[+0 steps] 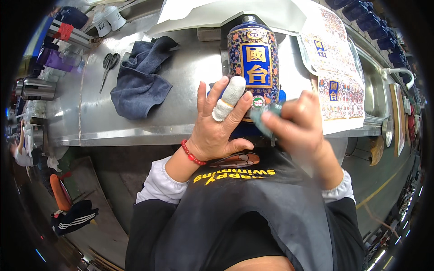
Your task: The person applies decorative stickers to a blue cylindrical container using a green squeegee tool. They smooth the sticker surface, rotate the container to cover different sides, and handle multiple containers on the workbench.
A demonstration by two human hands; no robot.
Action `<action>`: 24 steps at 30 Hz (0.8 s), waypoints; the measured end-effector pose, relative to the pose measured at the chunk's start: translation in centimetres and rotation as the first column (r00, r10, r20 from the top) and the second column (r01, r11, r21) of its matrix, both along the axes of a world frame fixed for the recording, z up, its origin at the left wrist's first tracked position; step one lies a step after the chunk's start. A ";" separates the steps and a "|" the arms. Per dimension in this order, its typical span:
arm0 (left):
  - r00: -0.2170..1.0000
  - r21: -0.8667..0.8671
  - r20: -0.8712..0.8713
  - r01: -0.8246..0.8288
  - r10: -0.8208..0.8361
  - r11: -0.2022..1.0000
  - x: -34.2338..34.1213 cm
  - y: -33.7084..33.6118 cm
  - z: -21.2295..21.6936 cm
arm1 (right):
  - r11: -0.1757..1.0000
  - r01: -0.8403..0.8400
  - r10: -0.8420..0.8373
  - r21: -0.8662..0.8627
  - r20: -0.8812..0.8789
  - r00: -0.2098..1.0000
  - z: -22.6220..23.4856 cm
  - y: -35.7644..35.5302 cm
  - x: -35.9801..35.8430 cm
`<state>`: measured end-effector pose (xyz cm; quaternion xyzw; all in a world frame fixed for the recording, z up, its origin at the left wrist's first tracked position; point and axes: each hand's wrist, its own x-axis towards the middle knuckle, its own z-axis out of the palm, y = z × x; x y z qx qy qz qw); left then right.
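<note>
A dark blue bottle [253,58] with a colourful floral label and a blue, gold-framed panel lies on the steel worktop, its neck pointing away from me. My left hand [221,117] is at its lower left side, fingers spread, the index fingertip against the label. A white knitted cover [230,97] wraps one finger, and a red bead bracelet circles the wrist. Blurred by motion, my right hand [300,119] is closed on a soft-looking grey-green pad [266,119], pressed at the bottle's lower end beside a small round green-and-white sticker [258,102].
Left on the steel worktop [181,104] lie a crumpled dark blue cloth [140,83] and black scissors [108,67]. Printed label sheets [339,108] lie to the right, before a sink [373,90] with a white tap. Dark blue bottles [368,18] line up at the far right.
</note>
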<state>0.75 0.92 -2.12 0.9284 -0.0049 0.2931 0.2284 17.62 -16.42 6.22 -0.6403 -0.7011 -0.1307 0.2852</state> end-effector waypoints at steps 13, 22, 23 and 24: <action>0.990 0.061 -0.005 -0.140 0.141 0.988 2.6 -1.7 2.9 | 0.973 0.220 -0.073 -0.066 -0.997 0.023 -3.0 -0.4 -1.1; 0.986 -0.011 -0.115 -0.126 0.124 0.992 1.6 -1.0 2.6 | 0.958 0.284 0.106 0.030 -0.961 -0.255 -4.1 0.3 0.6; 0.990 0.008 -0.085 -0.112 0.112 0.994 1.8 -1.1 2.7 | 0.964 0.264 0.100 0.030 -0.961 -0.257 -4.3 0.5 0.5; 0.990 0.022 -0.085 -0.108 0.110 0.994 1.9 -1.1 2.8 | 0.966 0.258 0.086 0.024 -0.969 -0.233 -4.4 0.7 0.5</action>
